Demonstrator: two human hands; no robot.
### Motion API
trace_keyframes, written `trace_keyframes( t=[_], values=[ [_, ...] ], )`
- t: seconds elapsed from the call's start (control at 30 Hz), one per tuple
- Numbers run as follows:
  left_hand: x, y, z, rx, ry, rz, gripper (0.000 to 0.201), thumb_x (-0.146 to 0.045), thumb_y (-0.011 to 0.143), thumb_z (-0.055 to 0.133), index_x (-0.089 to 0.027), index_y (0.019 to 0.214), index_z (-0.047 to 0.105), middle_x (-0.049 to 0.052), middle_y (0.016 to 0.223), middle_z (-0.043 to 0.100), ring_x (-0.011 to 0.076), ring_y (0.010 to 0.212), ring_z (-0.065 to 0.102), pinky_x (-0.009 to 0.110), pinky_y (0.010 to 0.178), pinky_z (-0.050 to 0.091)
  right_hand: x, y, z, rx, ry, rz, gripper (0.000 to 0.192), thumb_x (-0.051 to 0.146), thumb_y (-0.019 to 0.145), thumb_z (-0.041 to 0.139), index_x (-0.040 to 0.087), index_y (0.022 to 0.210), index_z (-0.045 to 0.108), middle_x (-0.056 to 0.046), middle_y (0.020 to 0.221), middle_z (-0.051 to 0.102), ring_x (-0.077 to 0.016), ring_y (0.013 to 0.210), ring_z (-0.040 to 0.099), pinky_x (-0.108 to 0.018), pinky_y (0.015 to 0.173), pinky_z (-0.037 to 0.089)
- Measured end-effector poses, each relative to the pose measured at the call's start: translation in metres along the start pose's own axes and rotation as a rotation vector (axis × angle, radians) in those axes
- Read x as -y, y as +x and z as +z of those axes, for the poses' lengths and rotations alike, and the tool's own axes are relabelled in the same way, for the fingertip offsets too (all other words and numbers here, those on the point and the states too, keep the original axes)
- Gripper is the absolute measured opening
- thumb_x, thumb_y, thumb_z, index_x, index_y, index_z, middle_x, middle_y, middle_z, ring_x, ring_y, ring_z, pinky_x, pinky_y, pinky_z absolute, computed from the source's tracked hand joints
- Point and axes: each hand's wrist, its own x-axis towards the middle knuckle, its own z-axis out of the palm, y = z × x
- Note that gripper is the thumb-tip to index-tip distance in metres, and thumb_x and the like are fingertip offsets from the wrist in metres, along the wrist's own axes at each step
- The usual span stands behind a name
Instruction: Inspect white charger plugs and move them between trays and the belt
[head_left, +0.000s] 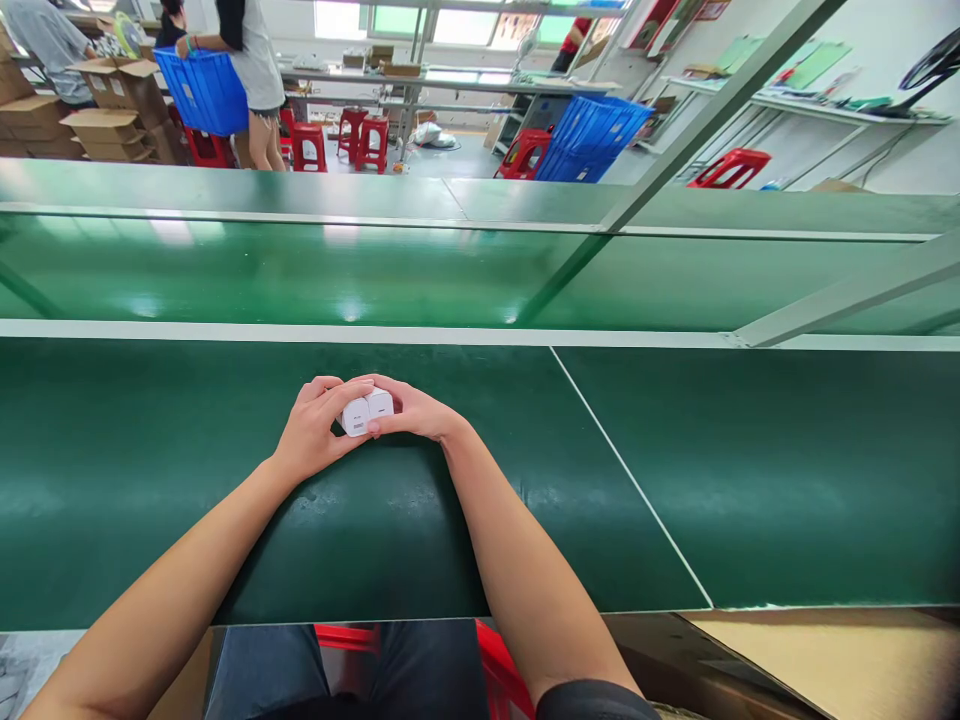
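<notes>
Two small white blocks with rounded corners and tiny grey print, like charger plugs, are held side by side above the green tabletop point(180, 440). My left hand point(316, 425) is closed around the left white block point(355, 417), its index finger reaching over the top. From the other side, my right hand point(411, 408) grips the right white block point(380, 403), with the thumb at its lower edge. The blocks touch or nearly touch. Fingers hide their far sides, and the print is too small to read.
Beyond a pale rail point(450, 333) runs a green conveyor belt point(375, 270). A slanted metal post point(697, 130) rises at right. Across the room, a person carries a blue crate point(204, 92) near cardboard boxes point(124, 90). An open cardboard box point(832, 650) sits below the table at right.
</notes>
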Motion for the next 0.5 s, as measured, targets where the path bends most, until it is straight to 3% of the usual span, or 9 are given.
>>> trace_keyframes(
  t=[0.17, 0.5],
  values=[
    [0.0001, -0.0001, -0.0007, -0.017, -0.04, 0.047, 0.041, -0.038, 0.085, 0.072, -0.027, 0.123, 0.063, 0.005, 0.107, 0.071, 0.0212, 0.098, 0.06, 0.034, 0.087, 0.051, 0.0004, -0.0007, -0.0003, 0.015, -0.026, 0.016, 0.059, 0.035, 0.069, 0.085, 0.02, 0.119, 0.057, 0.0, 0.096, 0.062, -0.0136, 0.084, 0.058, -0.025, 0.071, 0.052],
    [-0.0015, 0.0033, -0.0025, 0.001, -0.03, -0.019, 0.039, -0.04, 0.083, 0.072, -0.027, 0.119, 0.066, 0.005, 0.106, 0.07, 0.0213, 0.098, 0.061, 0.035, 0.088, 0.054, -0.0006, 0.0002, -0.0022, 0.03, -0.013, -0.014, 0.062, 0.041, 0.076, 0.081, 0.021, 0.127, 0.054, 0.001, 0.096, 0.062, -0.0113, 0.076, 0.061, -0.023, 0.068, 0.055]
  ],
)
